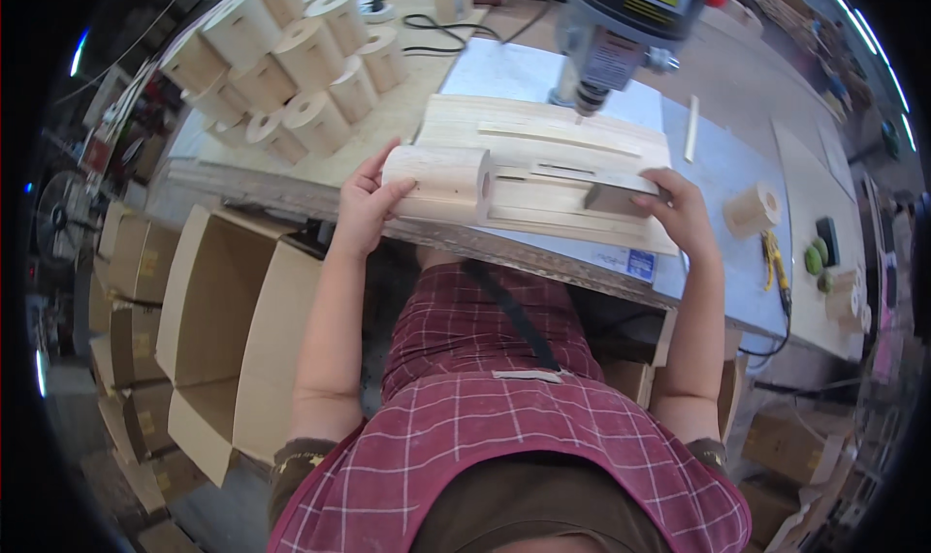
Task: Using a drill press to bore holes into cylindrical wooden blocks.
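My left hand [367, 202] is closed on a pale wooden cylinder [436, 180], its thumb on the near side. The cylinder lies on its side over the left part of a wooden jig [456, 115], and the hole in its end faces right. At the jig's right end, my right hand [685, 210] pinches a thin, flat grey piece [613, 200] between thumb and fingers. Whether that piece is loose or fixed to the jig I cannot tell. Just beyond the jig hangs the head of a drill press [621, 39], its chuck [590, 97] over the boards.
Several wooden cylinders [315, 122] are stacked at the back left. Another cylinder [752, 210] stands at the right, beside a yellow-handled tool [771, 260] with a cord. Open cardboard boxes [247, 340] sit below the table's left edge. A thin wooden strip [691, 128] lies right of the press.
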`<state>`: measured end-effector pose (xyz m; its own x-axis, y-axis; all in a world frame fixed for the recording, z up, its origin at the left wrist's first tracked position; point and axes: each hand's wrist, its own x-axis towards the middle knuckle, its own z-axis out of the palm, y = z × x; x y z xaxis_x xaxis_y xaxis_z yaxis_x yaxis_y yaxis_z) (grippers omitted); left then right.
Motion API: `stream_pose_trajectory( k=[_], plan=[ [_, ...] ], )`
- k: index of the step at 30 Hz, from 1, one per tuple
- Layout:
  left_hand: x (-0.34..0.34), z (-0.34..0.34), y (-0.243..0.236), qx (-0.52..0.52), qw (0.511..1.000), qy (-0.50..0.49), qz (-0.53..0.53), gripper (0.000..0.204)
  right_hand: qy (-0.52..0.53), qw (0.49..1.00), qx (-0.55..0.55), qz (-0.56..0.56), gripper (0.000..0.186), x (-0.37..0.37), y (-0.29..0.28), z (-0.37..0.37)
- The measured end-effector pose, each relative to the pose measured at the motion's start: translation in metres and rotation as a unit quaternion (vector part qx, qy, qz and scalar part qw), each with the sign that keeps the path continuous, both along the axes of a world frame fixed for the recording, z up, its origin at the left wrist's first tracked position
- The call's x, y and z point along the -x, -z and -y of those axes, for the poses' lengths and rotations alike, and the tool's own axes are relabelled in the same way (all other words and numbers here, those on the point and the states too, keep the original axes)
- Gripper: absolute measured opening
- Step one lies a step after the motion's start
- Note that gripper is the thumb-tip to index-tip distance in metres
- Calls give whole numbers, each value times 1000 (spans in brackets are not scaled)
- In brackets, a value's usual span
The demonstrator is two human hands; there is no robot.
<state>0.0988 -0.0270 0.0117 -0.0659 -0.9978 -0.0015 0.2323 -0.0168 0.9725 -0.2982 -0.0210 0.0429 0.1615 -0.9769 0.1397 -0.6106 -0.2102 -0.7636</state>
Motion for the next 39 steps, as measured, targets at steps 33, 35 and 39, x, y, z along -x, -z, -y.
stream_pose_trajectory(
  k=[33,35,39],
  plan=[
    [-134,8,-152,275,925,-239,109,46,98,940,-5,326,47,-12,48,-15],
    [-124,31,-181,259,883,-243,308,44,113,937,1,330,44,-12,50,-18],
    [-104,91,-209,309,739,-243,547,40,115,936,12,332,43,-8,55,-16]
  ],
)
